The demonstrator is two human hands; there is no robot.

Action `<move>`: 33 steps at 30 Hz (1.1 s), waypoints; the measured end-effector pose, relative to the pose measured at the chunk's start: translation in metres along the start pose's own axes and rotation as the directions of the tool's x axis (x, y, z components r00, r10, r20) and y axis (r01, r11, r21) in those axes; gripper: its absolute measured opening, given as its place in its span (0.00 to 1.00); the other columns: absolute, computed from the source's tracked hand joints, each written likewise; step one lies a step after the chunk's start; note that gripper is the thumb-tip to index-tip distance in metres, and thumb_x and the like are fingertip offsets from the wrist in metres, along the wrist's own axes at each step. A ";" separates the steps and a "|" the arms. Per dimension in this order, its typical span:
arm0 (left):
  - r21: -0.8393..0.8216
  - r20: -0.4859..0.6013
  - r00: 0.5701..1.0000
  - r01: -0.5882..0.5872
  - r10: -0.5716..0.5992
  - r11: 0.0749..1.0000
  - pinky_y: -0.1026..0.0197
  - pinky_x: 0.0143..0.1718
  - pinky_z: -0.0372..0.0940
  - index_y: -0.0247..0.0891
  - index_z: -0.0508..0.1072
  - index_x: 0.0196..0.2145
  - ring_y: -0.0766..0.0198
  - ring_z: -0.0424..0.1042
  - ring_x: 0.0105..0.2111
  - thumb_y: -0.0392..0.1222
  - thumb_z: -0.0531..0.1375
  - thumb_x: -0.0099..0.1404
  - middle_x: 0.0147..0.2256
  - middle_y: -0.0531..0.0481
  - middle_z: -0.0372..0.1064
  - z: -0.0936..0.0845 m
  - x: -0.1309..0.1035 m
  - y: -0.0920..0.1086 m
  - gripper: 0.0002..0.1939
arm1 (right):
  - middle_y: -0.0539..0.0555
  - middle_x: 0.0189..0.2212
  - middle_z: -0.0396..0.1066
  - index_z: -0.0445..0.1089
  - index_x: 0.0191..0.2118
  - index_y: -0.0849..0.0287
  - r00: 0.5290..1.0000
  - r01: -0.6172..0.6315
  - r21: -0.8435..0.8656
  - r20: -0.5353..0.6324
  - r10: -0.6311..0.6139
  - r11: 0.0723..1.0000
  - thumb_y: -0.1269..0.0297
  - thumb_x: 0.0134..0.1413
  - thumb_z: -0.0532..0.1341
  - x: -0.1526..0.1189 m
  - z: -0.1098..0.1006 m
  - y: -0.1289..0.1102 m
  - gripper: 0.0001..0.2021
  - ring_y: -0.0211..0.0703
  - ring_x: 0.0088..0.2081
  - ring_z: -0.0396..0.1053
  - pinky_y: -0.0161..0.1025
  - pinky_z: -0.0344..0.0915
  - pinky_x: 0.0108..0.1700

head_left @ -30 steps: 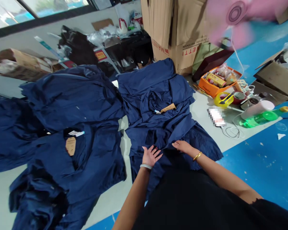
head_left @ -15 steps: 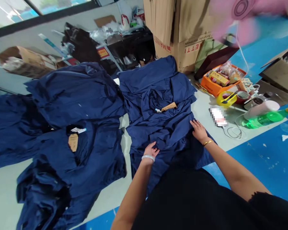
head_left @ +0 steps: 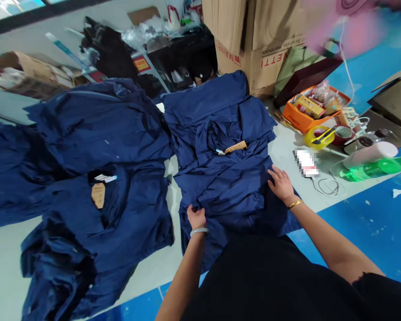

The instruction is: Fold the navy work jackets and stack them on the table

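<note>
A: Far L?
B: Open carton (head_left: 47, 89), white stuff (head_left: 11, 79) in it. Then L hand (head_left: 196, 218), fingers curled at near-L edge of navy garment (head_left: 227, 189) on pale table (head_left: 158, 269); grip, can't tell. R hand (head_left: 281, 185), fingers slightly spread, flat on R edge, holding nothing.
A: Far R?
B: Orange box (head_left: 294, 117), yellow pkt (head_left: 309, 106) + bagged bits (head_left: 321, 92) inside.
</note>
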State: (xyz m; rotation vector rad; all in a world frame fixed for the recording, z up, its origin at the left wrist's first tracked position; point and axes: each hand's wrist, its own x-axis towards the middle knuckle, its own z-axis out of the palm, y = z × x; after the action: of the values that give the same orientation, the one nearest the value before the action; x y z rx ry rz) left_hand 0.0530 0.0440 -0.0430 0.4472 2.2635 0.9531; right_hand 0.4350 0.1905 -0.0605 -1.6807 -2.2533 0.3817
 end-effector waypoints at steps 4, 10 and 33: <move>0.419 0.166 0.827 -0.552 0.537 0.721 0.34 0.74 0.38 0.43 0.58 0.73 0.42 0.36 0.76 0.48 0.61 0.69 0.76 0.39 0.41 0.004 -0.005 0.017 0.37 | 0.59 0.73 0.55 0.64 0.69 0.53 0.983 0.173 0.030 0.055 -0.174 0.984 0.64 0.65 0.58 0.022 0.001 -0.025 0.27 0.56 0.74 0.51 0.61 0.49 0.73; 0.504 0.576 0.703 -0.707 0.417 0.496 0.32 0.73 0.32 0.50 0.69 0.67 0.42 0.41 0.75 0.51 0.64 0.67 0.74 0.40 0.49 0.027 0.010 0.006 0.31 | 0.59 0.56 0.76 0.80 0.50 0.52 0.964 0.198 0.003 0.182 -0.196 0.980 0.61 0.66 0.59 0.051 0.013 -0.050 0.13 0.57 0.62 0.68 0.65 0.53 0.69; -0.078 0.159 0.987 0.034 -0.022 0.996 0.67 0.19 0.69 0.41 0.57 0.54 0.62 0.80 0.26 0.55 0.70 0.63 0.37 0.49 0.75 0.111 0.088 0.136 0.33 | 0.58 0.50 0.74 0.75 0.62 0.48 0.873 0.451 0.055 0.178 -0.453 0.891 0.66 0.65 0.58 0.132 0.039 -0.136 0.22 0.53 0.57 0.64 0.55 0.38 0.75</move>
State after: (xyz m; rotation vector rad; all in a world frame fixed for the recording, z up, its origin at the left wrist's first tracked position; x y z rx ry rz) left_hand 0.0703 0.2400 -0.0401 0.4385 2.0767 0.9562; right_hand 0.2645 0.2785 -0.0327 -1.0886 -2.6774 0.4487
